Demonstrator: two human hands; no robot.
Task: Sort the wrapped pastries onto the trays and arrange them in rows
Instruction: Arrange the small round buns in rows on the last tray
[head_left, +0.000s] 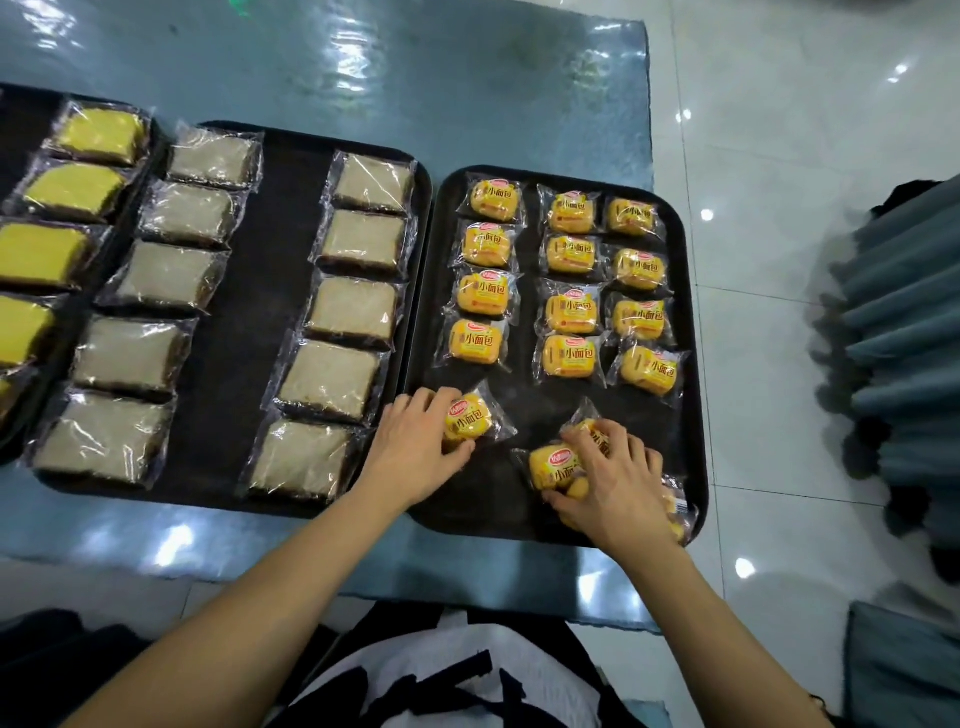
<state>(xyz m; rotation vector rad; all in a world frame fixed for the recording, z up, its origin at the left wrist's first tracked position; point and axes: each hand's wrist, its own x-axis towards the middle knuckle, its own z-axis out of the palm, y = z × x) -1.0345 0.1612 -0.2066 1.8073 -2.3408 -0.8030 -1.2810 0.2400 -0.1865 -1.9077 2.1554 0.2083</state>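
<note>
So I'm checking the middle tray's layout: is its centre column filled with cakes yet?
No, the middle tray has wrapped grey cakes only down its left and right sides, with bare black between.

Black trays, yellow and grey-beige pastries, blue-green table

The trays (693, 364) are black. The small buns (570, 310) are golden yellow in clear wrap printed with dark characters and a red logo. The slices (350, 309) are pale grey-beige with dark edges; the cakes (98, 134) are bright yellow. The table (415, 62) is glossy blue-green, the floor (779, 130) white tile, the shirt (457, 675) white with black marks.
</note>
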